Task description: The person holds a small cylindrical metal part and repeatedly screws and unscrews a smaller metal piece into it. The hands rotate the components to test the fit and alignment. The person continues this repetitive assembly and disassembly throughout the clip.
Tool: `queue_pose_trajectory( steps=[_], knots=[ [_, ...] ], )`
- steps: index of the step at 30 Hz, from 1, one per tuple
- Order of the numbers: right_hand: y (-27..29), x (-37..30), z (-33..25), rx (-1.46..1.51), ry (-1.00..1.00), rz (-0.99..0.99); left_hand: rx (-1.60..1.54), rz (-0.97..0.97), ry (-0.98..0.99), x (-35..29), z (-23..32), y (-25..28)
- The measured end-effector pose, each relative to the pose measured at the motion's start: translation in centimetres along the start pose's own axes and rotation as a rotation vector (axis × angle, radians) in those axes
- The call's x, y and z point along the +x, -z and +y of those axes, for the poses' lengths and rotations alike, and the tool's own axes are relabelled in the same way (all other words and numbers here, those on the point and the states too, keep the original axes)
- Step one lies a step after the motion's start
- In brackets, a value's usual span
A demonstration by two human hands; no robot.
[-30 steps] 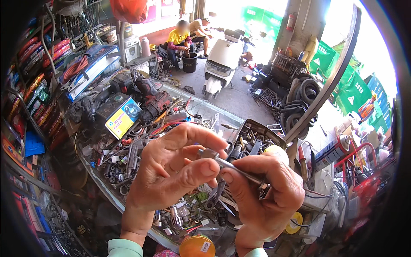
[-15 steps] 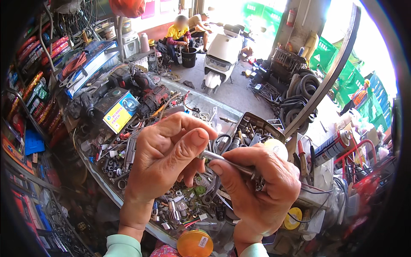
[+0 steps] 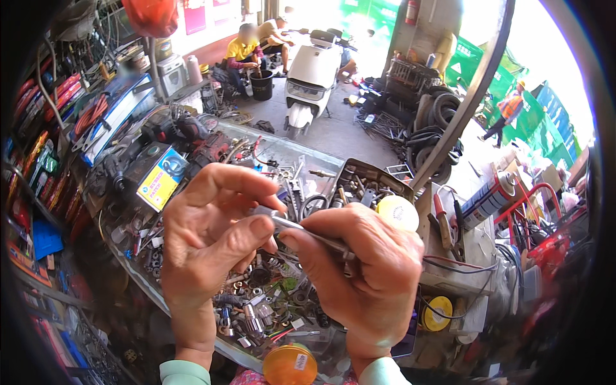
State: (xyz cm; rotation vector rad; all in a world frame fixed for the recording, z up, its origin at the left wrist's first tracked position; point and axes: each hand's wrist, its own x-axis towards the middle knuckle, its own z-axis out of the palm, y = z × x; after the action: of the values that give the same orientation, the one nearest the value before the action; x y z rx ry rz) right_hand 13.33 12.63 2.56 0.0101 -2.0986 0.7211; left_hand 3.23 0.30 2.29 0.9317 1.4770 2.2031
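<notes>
Your right hand (image 3: 366,260) pinches a slim metal rod (image 3: 288,223) between thumb and forefinger; your left hand (image 3: 204,240) curls half open around its thicker end (image 3: 262,210), though whether it grips, I cannot tell. The rod bridges your hands above the cluttered counter (image 3: 316,156), slanting from upper left to lower right.

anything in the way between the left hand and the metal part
Nothing visible stands between them. The right hand holds the metal part with its end at the left hand, whose thumb partly hides it, so exact contact is unclear. The loose parts lie below, on the glass counter.
</notes>
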Motion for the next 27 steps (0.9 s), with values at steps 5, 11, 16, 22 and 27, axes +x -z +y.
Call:
queue_pose_trajectory(
  steps=[5,11,16,22,27],
  knots=[
    [0.0,-0.1,-0.1,0.041,-0.083,0.009,-0.033,-0.030,-0.108,0.3,-1.1,0.1],
    [0.0,-0.4,0.2,0.012,0.029,0.017,0.057,0.037,0.026,0.2,-1.9,1.6],
    [0.1,-0.4,0.4,-0.038,0.035,0.007,0.143,0.009,-0.035,0.3,-2.0,1.4],
    [0.2,-0.4,-0.1,-0.022,-0.094,-0.014,0.103,-0.077,0.040,-0.1,0.3,0.8],
    [0.2,0.3,-1.2,-0.010,-0.185,0.046,-0.023,-0.190,0.086,0.2,0.1,1.6]
  ],
)
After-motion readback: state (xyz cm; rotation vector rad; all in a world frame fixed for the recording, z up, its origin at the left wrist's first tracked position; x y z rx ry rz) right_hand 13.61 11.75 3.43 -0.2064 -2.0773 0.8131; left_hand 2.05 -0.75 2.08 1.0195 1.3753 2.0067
